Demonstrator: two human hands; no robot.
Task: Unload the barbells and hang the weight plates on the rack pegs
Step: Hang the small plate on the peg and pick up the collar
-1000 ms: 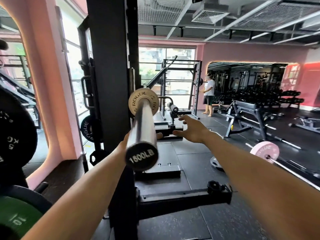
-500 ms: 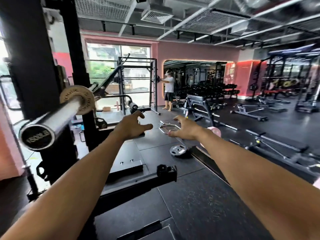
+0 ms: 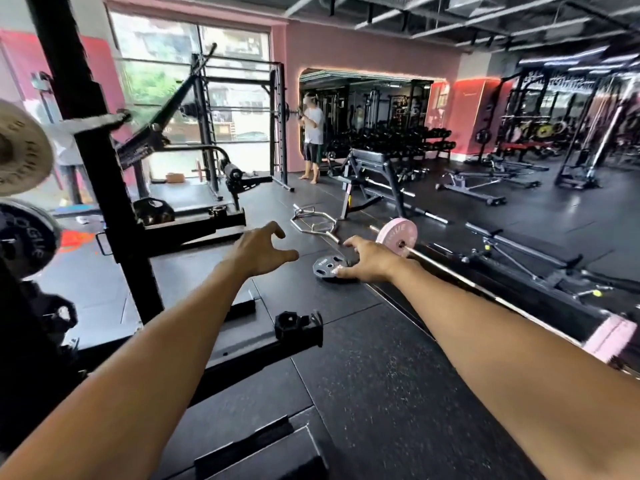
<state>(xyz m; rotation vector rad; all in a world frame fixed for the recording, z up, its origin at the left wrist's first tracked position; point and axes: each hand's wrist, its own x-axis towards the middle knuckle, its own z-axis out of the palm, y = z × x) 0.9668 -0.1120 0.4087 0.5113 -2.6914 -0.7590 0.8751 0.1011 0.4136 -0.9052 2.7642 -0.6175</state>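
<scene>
Plates: pink plate [image 3: 397, 236] on floor barbell [image 3: 446, 268]; black plate [image 3: 329, 266] flat on floor beside it.
L hand [image 3: 258, 251]: I see fingers spread, holding nothing.
R hand [image 3: 372, 259]: fingers loose, over black plate; contact unclear.

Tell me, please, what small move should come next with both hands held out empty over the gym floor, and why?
Probably step toward the barbell on the floor and reach for its pink plate. Both the left hand and right hand are open and hold nothing, and that plate is still on its sleeve.
</scene>
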